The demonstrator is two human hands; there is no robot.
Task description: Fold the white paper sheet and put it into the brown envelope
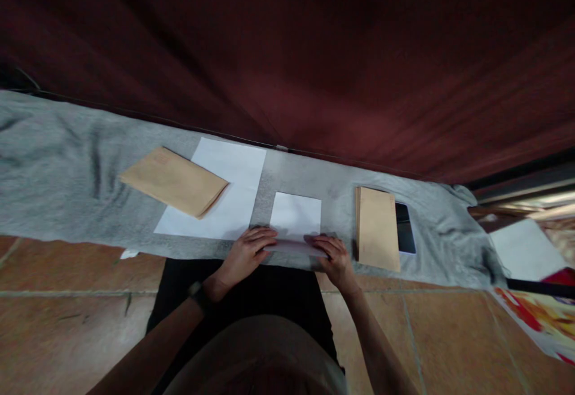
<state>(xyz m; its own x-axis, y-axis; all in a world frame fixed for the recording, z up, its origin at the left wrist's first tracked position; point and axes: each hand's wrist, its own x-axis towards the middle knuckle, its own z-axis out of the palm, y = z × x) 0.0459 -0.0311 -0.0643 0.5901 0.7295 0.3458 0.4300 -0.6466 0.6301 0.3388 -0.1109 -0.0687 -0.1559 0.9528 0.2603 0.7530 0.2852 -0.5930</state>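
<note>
A white sheet of paper (295,214) lies in front of me with its near edge folded up. My left hand (248,251) grips the left end of that folded edge, fingers on top. At the other end, my right hand (335,257) has its fingers curled round the fold. To the left are larger white paper (238,170) and, partly over it, a stack of brown envelopes (175,182). Another stack of brown envelopes (378,227) lies right of my right hand.
A grey cloth (67,167) covers the long narrow surface. A dark phone-like device (405,230) is partly under the right envelopes. Behind hangs a dark red curtain (287,71). Tiled floor (381,317) shows below; a colourful printed bag or box (539,317) is at far right.
</note>
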